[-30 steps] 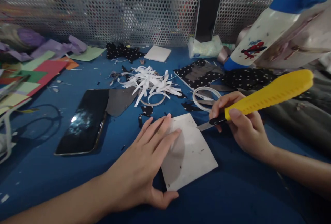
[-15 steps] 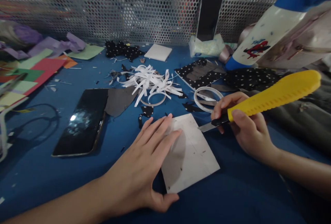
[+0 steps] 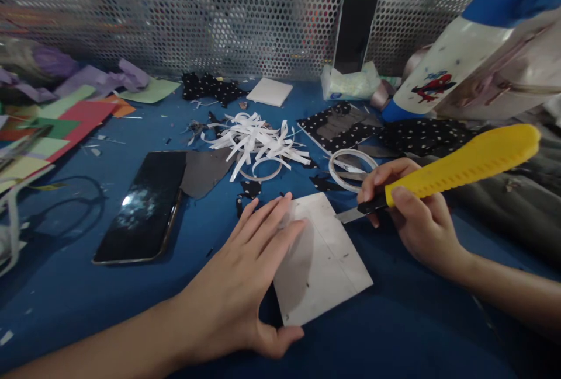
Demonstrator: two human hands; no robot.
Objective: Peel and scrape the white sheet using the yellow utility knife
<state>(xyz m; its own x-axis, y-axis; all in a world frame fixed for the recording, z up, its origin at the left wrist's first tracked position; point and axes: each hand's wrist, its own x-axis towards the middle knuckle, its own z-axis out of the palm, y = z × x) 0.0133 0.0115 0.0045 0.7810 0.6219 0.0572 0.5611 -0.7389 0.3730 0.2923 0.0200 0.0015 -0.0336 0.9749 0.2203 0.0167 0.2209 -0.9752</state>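
Observation:
My left hand (image 3: 245,277) lies flat with fingers stretched out on the left part of a white square card (image 3: 326,262) on the blue table top (image 3: 131,303), its thumb at the card's near corner. My right hand (image 3: 412,215) is closed round a yellow utility knife (image 3: 460,163). The knife's blade tip touches the card's right edge. A faint straight line runs down the card near that edge.
A black phone (image 3: 140,207) lies to the left beside a grey scrap (image 3: 204,170). White paper strips (image 3: 256,139), a tape ring (image 3: 350,166), dotted black fabric (image 3: 421,132) and coloured papers (image 3: 65,122) lie behind. Another phone (image 3: 354,31) leans against a perforated metal screen. A white-and-blue bottle (image 3: 460,52) is at right.
Almost nothing: both hands keep their places, the knife blade stays at the card's right edge, and the view shifts slightly.

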